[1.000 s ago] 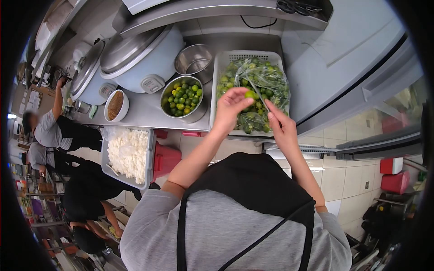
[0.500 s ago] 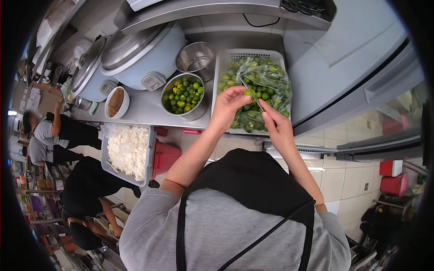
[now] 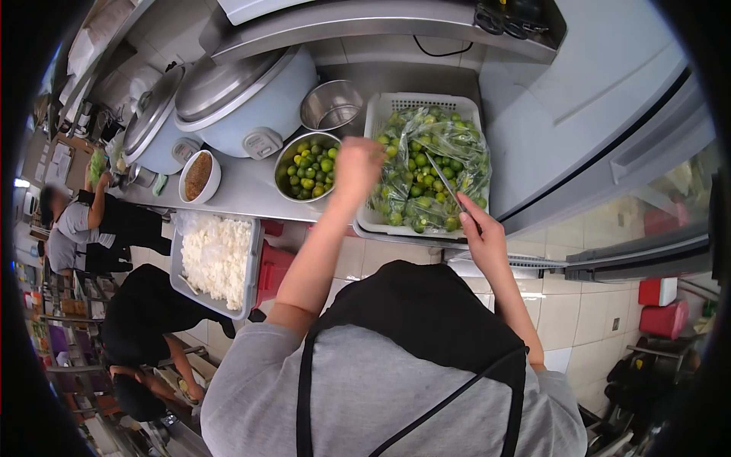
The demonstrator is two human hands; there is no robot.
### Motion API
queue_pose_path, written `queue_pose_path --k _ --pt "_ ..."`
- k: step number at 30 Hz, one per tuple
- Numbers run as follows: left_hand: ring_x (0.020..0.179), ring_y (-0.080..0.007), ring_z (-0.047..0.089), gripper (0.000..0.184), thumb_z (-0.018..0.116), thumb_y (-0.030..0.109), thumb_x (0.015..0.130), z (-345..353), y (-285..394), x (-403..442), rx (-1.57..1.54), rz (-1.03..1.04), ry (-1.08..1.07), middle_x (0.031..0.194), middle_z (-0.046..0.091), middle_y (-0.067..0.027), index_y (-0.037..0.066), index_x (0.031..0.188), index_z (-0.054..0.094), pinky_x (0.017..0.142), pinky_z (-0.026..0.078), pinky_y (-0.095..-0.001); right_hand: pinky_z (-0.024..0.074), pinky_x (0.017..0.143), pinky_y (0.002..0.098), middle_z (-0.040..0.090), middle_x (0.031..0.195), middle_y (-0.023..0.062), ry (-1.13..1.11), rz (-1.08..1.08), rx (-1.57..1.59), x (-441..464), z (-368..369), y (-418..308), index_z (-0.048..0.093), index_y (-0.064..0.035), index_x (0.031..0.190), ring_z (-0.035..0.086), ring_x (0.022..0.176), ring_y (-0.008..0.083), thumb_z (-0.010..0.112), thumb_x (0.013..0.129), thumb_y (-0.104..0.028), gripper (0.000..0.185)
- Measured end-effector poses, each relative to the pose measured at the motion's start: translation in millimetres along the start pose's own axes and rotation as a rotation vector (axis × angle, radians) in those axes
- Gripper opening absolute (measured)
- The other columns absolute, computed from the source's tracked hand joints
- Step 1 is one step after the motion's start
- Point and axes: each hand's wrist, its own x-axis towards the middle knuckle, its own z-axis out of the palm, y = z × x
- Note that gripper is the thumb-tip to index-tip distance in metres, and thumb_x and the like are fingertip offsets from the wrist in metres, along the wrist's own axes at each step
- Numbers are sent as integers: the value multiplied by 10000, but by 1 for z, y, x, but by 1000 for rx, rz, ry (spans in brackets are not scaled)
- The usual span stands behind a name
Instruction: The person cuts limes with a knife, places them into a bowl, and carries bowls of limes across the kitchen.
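My right hand [image 3: 483, 232] is closed around the handle of a knife [image 3: 442, 177], whose blade lies over the small green citrus fruits [image 3: 421, 183] in an open clear plastic bag [image 3: 474, 145]. That bag fills a white perforated basket [image 3: 371, 114]. Smeared by motion, my left hand [image 3: 358, 171] is at the right rim of a steel pot [image 3: 280, 183] full of green and yellowish citrus fruits [image 3: 308, 169]. Whether anything is in its fingers cannot be seen.
Behind the pot stands another steel pot [image 3: 333, 107]. Two rice cookers [image 3: 228, 114] and a white bowl of brown grains [image 3: 199, 177] are to the left. A grey tub of white rice [image 3: 215, 259] sits below the counter edge. Co-workers [image 3: 152, 320] are at far left.
My left hand has moved left from the knife tip to the pot's rim. My right hand has lowered slightly with the knife still in it.
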Motion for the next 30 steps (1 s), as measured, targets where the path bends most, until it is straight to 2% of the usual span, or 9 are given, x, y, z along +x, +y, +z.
queue_pose_path --k 1,2,7,9,10,12,15,20,30 --pt "820 -283 534 111 604 43 624 17 14 2 38 29 -180 755 596 -117 33 731 632 734 440 -359 444 726 280 580 1031 133 3 -7 -4 2 0 -1 515 -97 1135 584 852 235 494 841 -136 297" --pt "844 -273 528 98 600 42 603 50 14 2 264 164 -398 757 592 -110 25 699 618 733 443 -348 442 738 281 577 1039 131 25 -74 2 4 2 -1 511 -95 1138 580 873 237 490 842 -128 299" --pt "856 -276 533 204 606 19 563 90 23 9 306 295 -295 797 590 -128 6 767 612 750 450 -327 433 764 277 573 1054 122 56 -158 19 5 -1 -16 502 -82 1144 569 928 227 481 845 -109 301" --pt "839 -249 557 240 607 -20 592 70 28 13 -238 -23 -313 758 583 -114 16 829 621 740 460 -291 426 773 272 576 1056 112 72 -71 62 1 -5 -16 498 -66 1145 567 939 205 478 848 -111 301" --pt "830 -204 569 255 592 -40 671 56 33 15 -550 -268 -371 792 566 -84 31 916 607 727 464 -267 426 773 272 576 1056 112 85 -68 64 -1 -8 -14 498 -66 1145 567 939 205 478 848 -111 301" --pt "838 -169 564 251 561 -29 745 33 32 7 -1208 -524 -408 866 538 -62 20 991 558 727 464 -262 415 793 263 568 1076 110 125 -43 116 -4 -9 -8 497 -53 1143 556 957 187 476 851 -113 299" --pt "843 -166 565 269 540 -17 777 11 41 -8 -1477 -571 -323 939 517 -65 19 1042 511 753 469 -271 402 817 258 554 1098 119 115 -56 163 -9 -5 -7 494 -49 1147 545 981 189 469 857 -119 299" --pt "864 -153 557 236 538 -8 787 1 41 -16 -1588 -576 -258 917 543 -63 6 1021 503 793 468 -287 398 826 260 542 1118 126 4 -89 164 -9 10 -16 489 -59 1158 537 998 197 464 863 -139 306" --pt "813 -122 558 223 580 8 765 -1 43 -18 -1462 -513 -130 889 572 -58 3 980 520 753 465 -262 426 735 273 580 1027 141 -47 -78 86 -11 13 -24 506 -92 1152 576 823 209 463 862 -151 298"
